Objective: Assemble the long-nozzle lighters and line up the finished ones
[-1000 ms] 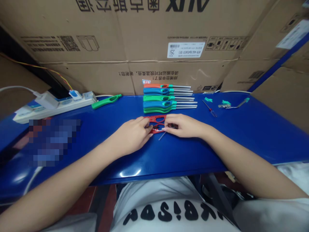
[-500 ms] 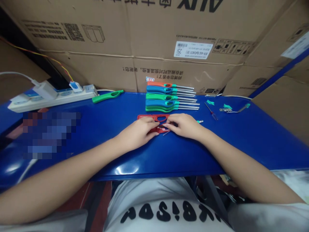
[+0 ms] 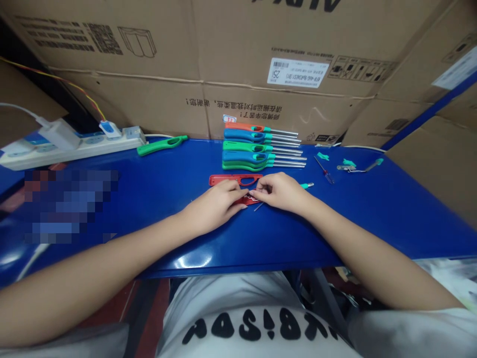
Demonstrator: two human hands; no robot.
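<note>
My left hand point(image 3: 219, 204) grips a red lighter shell half point(image 3: 252, 201) low over the blue table, thumb on the near side and fingers on the far side. Over that shell, the fingertips of my right hand point(image 3: 278, 191) are pinched together at a thin white wire; what exactly they hold is too small to make out. Just beyond my hands lies the other red shell half point(image 3: 227, 180), with its oval trigger opening. A turquoise-tipped part point(image 3: 307, 185) shows past my right hand. A thin rod point(image 3: 258, 207) sticks out below the right fingers.
Several assembled stick lighters point(image 3: 246, 146) are stacked behind my hands. A green lighter shell point(image 3: 162, 145) lies by a white power strip point(image 3: 74, 151) at left. To the right are a screwdriver point(image 3: 326, 171) and loose turquoise parts point(image 3: 349, 163). A cardboard box point(image 3: 156, 94) walls the back.
The right fingertips have shifted slightly left, closer to the left fingers over the red shell. The left hand keeps its grip. The whole view has shifted a little.
</note>
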